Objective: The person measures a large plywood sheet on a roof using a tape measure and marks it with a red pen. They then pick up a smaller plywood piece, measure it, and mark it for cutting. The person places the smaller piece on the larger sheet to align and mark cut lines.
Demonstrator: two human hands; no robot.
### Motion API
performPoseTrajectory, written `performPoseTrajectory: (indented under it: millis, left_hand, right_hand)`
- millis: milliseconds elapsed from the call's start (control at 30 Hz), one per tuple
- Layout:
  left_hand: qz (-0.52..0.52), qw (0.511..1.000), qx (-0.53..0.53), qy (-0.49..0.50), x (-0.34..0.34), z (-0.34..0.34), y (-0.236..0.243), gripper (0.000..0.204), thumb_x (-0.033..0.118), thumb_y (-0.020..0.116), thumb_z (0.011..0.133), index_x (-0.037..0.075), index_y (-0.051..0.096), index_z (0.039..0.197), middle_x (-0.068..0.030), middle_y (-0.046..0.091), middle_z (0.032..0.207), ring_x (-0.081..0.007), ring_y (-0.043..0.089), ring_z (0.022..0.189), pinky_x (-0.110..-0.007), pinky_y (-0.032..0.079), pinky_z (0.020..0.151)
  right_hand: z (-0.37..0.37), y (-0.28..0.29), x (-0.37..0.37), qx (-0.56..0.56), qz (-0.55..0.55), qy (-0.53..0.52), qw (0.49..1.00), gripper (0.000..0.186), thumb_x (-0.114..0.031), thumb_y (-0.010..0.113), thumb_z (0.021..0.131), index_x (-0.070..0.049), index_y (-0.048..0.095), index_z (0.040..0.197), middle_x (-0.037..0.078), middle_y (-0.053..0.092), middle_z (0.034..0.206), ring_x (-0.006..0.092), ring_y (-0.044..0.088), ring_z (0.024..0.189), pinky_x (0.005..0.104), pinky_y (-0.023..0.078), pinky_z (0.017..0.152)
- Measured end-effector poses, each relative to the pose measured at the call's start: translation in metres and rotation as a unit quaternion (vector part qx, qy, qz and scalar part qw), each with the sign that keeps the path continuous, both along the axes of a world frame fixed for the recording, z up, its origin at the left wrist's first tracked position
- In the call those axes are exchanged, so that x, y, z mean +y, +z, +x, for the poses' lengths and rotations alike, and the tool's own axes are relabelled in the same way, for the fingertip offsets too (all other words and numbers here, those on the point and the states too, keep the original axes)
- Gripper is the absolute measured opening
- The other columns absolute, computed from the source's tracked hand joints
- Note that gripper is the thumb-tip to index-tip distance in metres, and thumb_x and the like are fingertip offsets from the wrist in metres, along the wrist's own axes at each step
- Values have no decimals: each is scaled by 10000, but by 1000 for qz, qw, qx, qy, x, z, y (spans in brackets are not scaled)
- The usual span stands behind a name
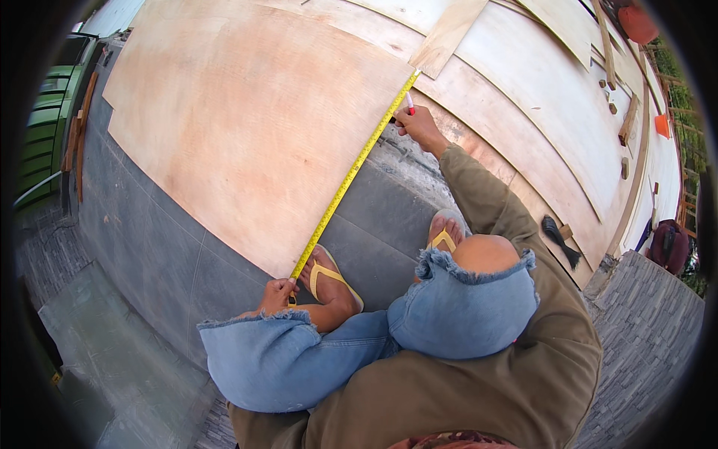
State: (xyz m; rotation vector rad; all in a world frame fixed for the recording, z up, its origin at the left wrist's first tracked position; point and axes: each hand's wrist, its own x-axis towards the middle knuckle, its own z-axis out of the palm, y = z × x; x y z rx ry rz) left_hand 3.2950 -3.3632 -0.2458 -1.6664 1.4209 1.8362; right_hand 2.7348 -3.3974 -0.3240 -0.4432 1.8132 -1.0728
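A yellow tape measure (pixel 350 179) is drawn out straight along the right edge of a large plywood sheet (pixel 217 112). At the sheet's near corner my left hand (pixel 277 294) is closed on the tape's near end; its case is mostly hidden by the hand and my knee. My right hand (pixel 420 126) is closed around a marker (pixel 410 103) with a white barrel and a red part, held upright beside the tape near its far end. That far end meets the sheet's far right corner, by a narrow plywood strip (pixel 447 39).
More plywood sheets (pixel 516 120) overlap to the right. Several wood offcuts (pixel 628 120), a black brush-like object (pixel 559 241) and a dark red bag (pixel 668 245) lie there. Dark floor tiles (pixel 374 243) run under my sandalled feet. A green slatted gate (pixel 48 127) stands far left.
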Motion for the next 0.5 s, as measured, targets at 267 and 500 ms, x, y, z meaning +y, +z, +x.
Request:
performPoseTrajectory:
  millis: [267, 500]
  left_hand:
    - [-63, 998, -6, -12, 1, -3, -3, 387, 311, 588, 960, 18, 698, 732, -1, 582, 635, -82, 484, 598, -254, 365, 551]
    - [-80, 993, -82, -30, 0, -15, 1, 396, 328, 595, 930, 15, 705, 713, -31, 614, 606, -98, 508, 550, -278, 383, 518]
  right_hand:
    - [2, 27, 27, -27, 18, -49, 998, 211, -254, 657, 901, -46, 629, 922, 30, 633, 779, 80, 587, 588, 227, 346, 439]
    - [0, 36, 28, -37, -5, -89, 995, 314, -254, 610, 908, -6, 589, 1099, 53, 615, 884, 95, 569, 652, 236, 419, 503]
